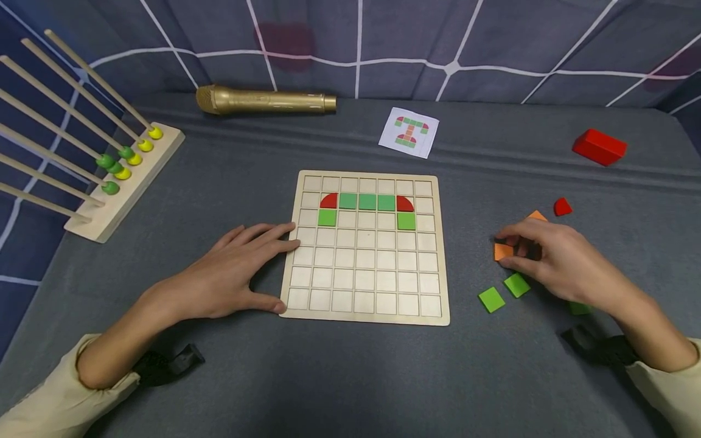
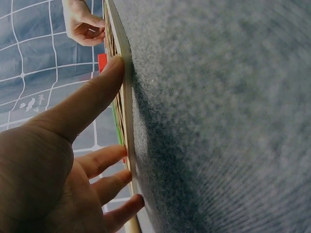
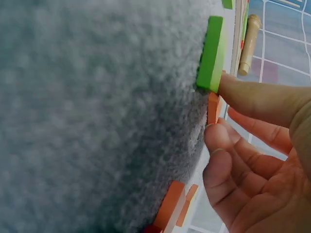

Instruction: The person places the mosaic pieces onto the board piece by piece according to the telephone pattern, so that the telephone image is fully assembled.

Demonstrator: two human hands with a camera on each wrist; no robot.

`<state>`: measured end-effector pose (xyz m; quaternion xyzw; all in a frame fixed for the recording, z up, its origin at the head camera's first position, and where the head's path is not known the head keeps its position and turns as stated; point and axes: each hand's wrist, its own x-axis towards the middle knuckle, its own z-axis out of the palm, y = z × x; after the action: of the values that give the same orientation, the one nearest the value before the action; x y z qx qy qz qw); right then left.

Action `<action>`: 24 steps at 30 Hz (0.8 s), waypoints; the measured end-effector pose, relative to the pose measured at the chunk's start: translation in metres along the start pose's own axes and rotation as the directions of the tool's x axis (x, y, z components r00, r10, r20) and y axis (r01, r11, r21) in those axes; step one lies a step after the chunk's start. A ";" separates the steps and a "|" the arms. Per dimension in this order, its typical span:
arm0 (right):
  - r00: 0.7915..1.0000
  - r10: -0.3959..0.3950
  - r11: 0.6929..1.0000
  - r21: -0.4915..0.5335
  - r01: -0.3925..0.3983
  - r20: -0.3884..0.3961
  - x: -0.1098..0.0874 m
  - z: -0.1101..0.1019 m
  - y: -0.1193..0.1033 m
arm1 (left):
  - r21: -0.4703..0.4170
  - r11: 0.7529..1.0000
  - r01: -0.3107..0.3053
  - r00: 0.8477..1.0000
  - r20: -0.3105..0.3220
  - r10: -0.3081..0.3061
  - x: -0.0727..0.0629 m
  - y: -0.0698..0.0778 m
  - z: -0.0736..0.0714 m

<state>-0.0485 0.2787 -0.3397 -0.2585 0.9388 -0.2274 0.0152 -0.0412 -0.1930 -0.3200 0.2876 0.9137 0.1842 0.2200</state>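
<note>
the left hand is spread wide; the right hand pinches, fingers curled.

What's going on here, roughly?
A person's right hand pinches an orange square tile near loose green square tiles on a dark grey table. The left hand touches the left edge of a pale wooden grid board, which holds five green square tiles and two red quarter-round tiles. Beyond it lies a white paper card printed with a coloured pattern.
</note>
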 end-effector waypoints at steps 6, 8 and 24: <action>1.000 0.007 1.000 -0.005 -0.007 -0.011 0.007 -0.002 -0.007 | -0.001 1.000 0.002 1.000 0.004 -0.002 0.000 0.000 -0.001; 0.999 0.012 1.000 -0.012 -0.012 -0.030 0.012 -0.002 -0.014 | 0.001 1.000 0.002 1.000 0.005 -0.002 0.000 0.000 -0.001; 0.989 -0.146 0.976 0.165 0.144 0.003 0.089 0.023 -0.084 | -0.005 1.000 -0.004 1.000 0.000 0.004 0.000 0.000 -0.001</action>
<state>-0.0822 0.1611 -0.3155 -0.3259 0.8952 -0.3026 0.0270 -0.0417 -0.1937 -0.3192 0.2891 0.9126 0.1870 0.2205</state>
